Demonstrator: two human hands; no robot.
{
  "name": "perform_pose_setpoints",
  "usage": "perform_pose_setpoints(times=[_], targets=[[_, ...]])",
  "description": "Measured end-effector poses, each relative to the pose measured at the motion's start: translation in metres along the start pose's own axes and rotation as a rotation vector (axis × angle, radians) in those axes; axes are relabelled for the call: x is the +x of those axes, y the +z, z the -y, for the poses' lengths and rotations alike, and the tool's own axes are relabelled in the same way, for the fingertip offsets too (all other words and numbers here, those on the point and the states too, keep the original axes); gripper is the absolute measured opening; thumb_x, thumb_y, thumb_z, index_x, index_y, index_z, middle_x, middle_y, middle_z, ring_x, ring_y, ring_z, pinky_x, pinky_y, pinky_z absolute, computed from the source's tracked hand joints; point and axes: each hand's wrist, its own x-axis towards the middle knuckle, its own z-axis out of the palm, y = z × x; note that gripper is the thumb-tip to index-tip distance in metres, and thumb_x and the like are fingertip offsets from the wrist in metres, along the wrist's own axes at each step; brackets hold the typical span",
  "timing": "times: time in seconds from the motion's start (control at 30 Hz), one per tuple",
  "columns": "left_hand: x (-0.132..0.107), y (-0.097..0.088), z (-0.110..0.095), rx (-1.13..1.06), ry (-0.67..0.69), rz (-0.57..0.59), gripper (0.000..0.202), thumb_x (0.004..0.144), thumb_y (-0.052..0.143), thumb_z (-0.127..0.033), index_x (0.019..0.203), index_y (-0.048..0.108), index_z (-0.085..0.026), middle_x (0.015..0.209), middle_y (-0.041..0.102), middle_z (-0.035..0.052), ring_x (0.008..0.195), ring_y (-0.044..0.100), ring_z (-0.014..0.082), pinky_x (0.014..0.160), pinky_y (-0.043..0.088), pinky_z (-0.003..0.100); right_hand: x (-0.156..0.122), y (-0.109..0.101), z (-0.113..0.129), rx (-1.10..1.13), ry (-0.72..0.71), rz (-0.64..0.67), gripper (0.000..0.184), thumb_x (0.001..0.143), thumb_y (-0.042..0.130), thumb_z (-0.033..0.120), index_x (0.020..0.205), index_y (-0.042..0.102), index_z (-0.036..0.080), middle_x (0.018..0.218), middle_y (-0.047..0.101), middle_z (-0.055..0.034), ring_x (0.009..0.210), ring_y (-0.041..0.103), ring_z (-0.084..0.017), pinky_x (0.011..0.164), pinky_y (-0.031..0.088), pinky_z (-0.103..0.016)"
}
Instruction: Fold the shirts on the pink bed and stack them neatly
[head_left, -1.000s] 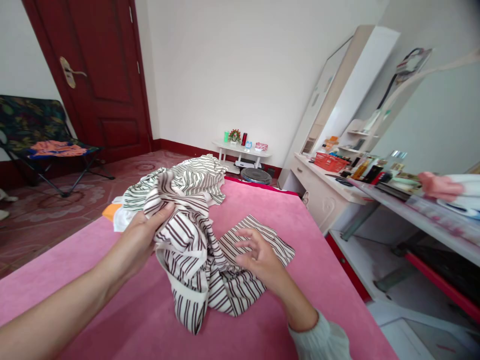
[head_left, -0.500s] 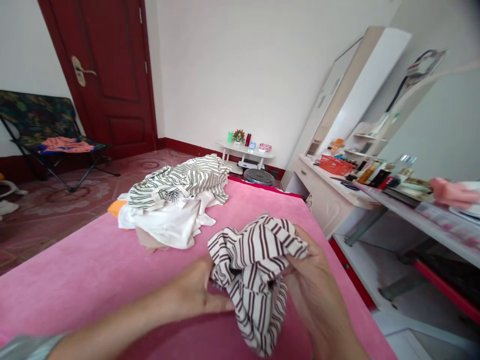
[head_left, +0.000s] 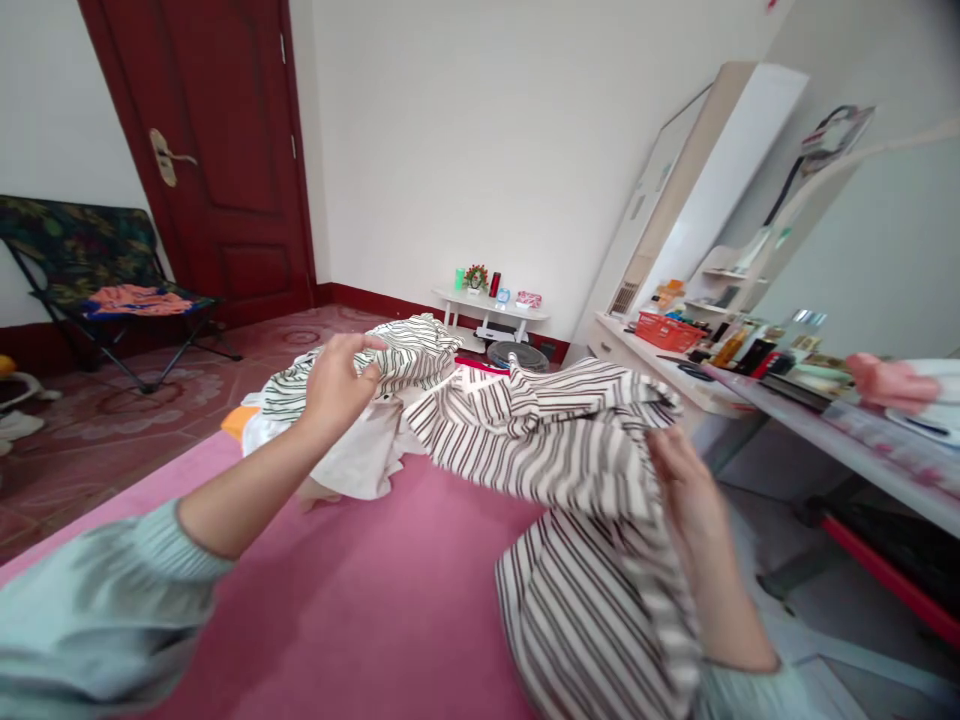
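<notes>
A white garment with dark brown stripes (head_left: 570, 460) is stretched out in the air above the pink bed (head_left: 352, 610). My left hand (head_left: 339, 378) is raised at the centre left, fingers pinched together near the garment's left end; what they grip is too small to make out. At the right my right hand (head_left: 686, 490) is closed on the garment's upper edge, and cloth hangs down from it to the bottom of the view. Both forearms wear pale green sleeves.
A heap of clothes (head_left: 360, 400), green-striped and plain white, lies at the bed's far end. A red door (head_left: 217, 150) and a folding chair (head_left: 90, 270) stand at the left. A cluttered white desk (head_left: 675, 360) runs along the right, with a low white table (head_left: 491, 300) by the far wall.
The striped garment was bunched low between both hands half a second ago. Now it is lifted and spread wide, my left hand up and left, my right hand to the right.
</notes>
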Motion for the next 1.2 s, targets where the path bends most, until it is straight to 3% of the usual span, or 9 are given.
perform_pose_setpoints(times=[0.07,0.1,0.23,0.37,0.63,0.8,1.0,1.13,1.2], targets=[[-0.005,0.019,0.006,0.062,0.086,-0.177,0.031,0.084,0.042,-0.024,0.107,0.061,-0.020,0.110,0.062,0.0059,0.108,0.055,0.0227,0.097,0.041,0.042,0.007,-0.001,-0.035,-0.170,0.095,-0.070,0.050,0.067,0.067,0.043,0.111,0.054,0.023,0.117,0.060,-0.0090,0.113,0.056,-0.025,0.096,0.046,-0.040],[-0.015,0.033,0.012,0.062,0.151,-0.136,0.032,0.083,0.044,-0.023,0.111,0.059,-0.020,0.115,0.059,0.0068,0.111,0.053,0.0228,0.098,0.041,0.042,0.007,-0.003,-0.055,-0.308,0.140,-0.029,0.054,0.067,0.066,0.046,0.114,0.053,0.022,0.123,0.057,-0.0112,0.118,0.052,-0.027,0.097,0.045,-0.042],[-0.076,0.101,0.040,0.086,0.321,0.314,0.053,0.082,0.055,-0.031,0.133,0.045,-0.020,0.139,0.042,0.0124,0.128,0.038,0.0266,0.106,0.033,0.043,-0.007,-0.019,-0.122,-0.810,0.005,0.230,0.060,0.071,0.060,0.050,0.121,0.055,0.017,0.134,0.049,-0.0144,0.129,0.040,-0.031,0.107,0.030,-0.050],[-0.115,0.137,0.056,0.225,0.424,0.576,0.046,0.086,0.049,-0.031,0.132,0.047,-0.027,0.143,0.039,0.0083,0.131,0.035,0.0274,0.109,0.024,0.050,-0.016,-0.025,-0.143,-1.093,-0.076,0.318,0.060,0.080,0.047,0.052,0.128,0.052,0.015,0.143,0.039,-0.0126,0.133,0.034,-0.028,0.110,0.026,-0.045],[-0.116,0.138,0.062,0.266,0.479,0.535,0.039,0.090,0.044,-0.033,0.128,0.052,-0.028,0.140,0.044,0.0070,0.129,0.039,0.0252,0.109,0.026,0.048,-0.025,-0.018,-0.134,-1.141,-0.101,0.286,0.056,0.082,0.045,0.048,0.126,0.054,0.016,0.142,0.040,-0.0109,0.131,0.036,-0.026,0.109,0.027,-0.040],[-0.119,0.140,0.064,0.270,0.509,0.491,0.040,0.088,0.046,-0.034,0.126,0.054,-0.026,0.138,0.047,0.0070,0.125,0.043,0.0244,0.106,0.030,0.044,-0.035,-0.020,-0.128,-1.084,-0.241,0.202,0.036,0.077,0.050,0.043,0.095,0.065,0.016,0.124,0.057,-0.0131,0.117,0.049,-0.026,0.101,0.034,-0.040],[-0.115,0.137,0.064,0.133,0.484,0.462,0.035,0.085,0.051,-0.033,0.116,0.063,-0.022,0.126,0.057,0.0069,0.113,0.053,0.0220,0.100,0.038,0.036,-0.039,-0.026,-0.119,-0.932,-0.330,0.139,0.020,0.075,0.053,0.038,0.070,0.058,0.019,0.098,0.066,-0.0077,0.094,0.058,-0.023,0.087,0.042,-0.034],[-0.109,0.138,0.063,-0.043,0.372,0.403,0.037,0.086,0.049,-0.036,0.118,0.061,-0.020,0.120,0.061,0.0077,0.110,0.055,0.0217,0.099,0.040,0.035,-0.050,-0.003,-0.097,-0.743,-0.271,0.052,0.023,0.080,0.051,0.041,0.077,0.056,0.019,0.070,0.061,-0.0013,0.070,0.057,-0.018,0.067,0.044,-0.028],[-0.106,0.137,0.062,-0.155,0.231,0.328,0.044,0.088,0.045,-0.041,0.125,0.054,-0.018,0.122,0.059,0.0096,0.111,0.055,0.0223,0.099,0.040,0.037,-0.066,0.020,-0.080,-0.651,-0.291,0.107,0.023,0.082,0.050,0.040,0.079,0.057,0.018,0.070,0.060,-0.0004,0.068,0.055,-0.016,0.065,0.043,-0.026]])
